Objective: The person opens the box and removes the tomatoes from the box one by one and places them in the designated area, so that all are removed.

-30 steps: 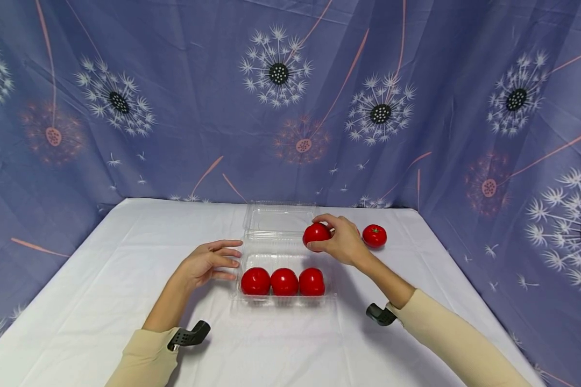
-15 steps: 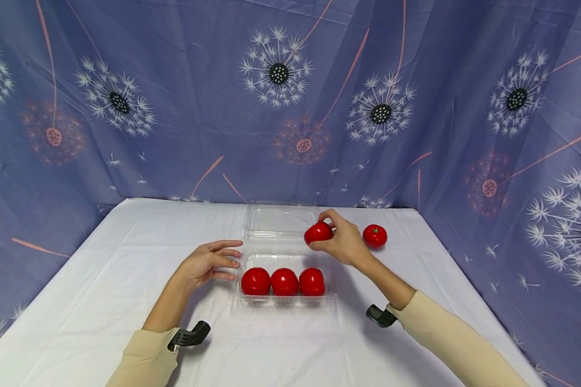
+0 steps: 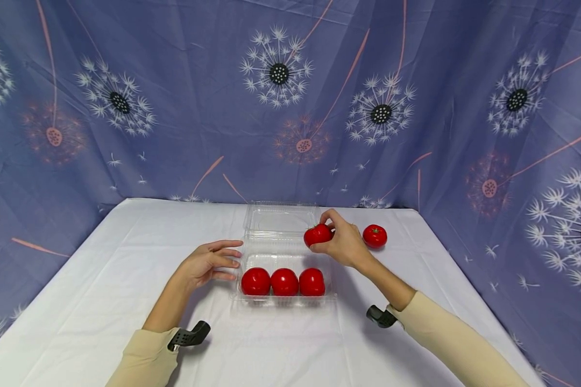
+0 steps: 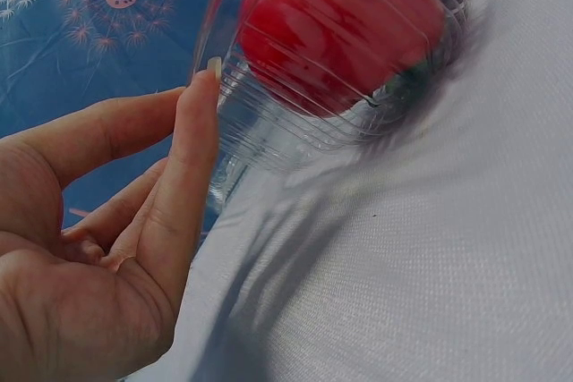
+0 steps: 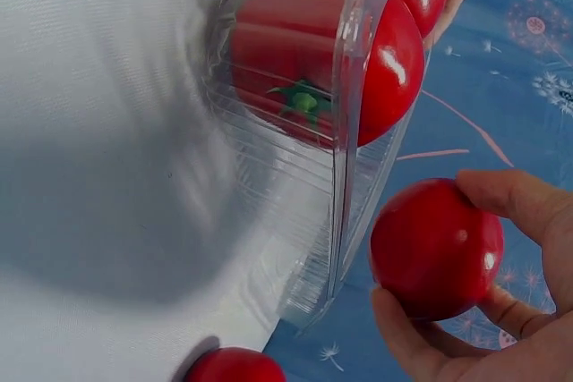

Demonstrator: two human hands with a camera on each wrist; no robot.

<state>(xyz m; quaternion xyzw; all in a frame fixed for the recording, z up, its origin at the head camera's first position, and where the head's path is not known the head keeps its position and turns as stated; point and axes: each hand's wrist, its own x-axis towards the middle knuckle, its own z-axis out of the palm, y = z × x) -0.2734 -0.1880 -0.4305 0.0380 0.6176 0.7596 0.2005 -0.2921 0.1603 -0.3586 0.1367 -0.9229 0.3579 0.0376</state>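
A red tomato (image 3: 317,235) is pinched between the thumb and fingers of my right hand (image 3: 345,242), held up over the back right of a clear plastic clamshell box (image 3: 266,262). Its green stem leaves show faintly along its top in the head view. In the front of the box sit three tomatoes (image 3: 284,282) side by side; a green stem shows on one tomato (image 5: 376,69) in the right wrist view. My left hand (image 3: 208,263) has its fingers extended, and in the left wrist view the fingertips (image 4: 204,87) touch the box's side.
The box's lid (image 3: 282,219) lies folded back behind it. One more tomato (image 3: 375,236) rests on the white tablecloth (image 3: 101,301) right of my right hand. A blue dandelion-print curtain (image 3: 198,107) stands behind the table.
The tomato in my right hand has turned, so its green stem leaves now show on top. My right fingers have shifted slightly round it. The left hand has kept still.
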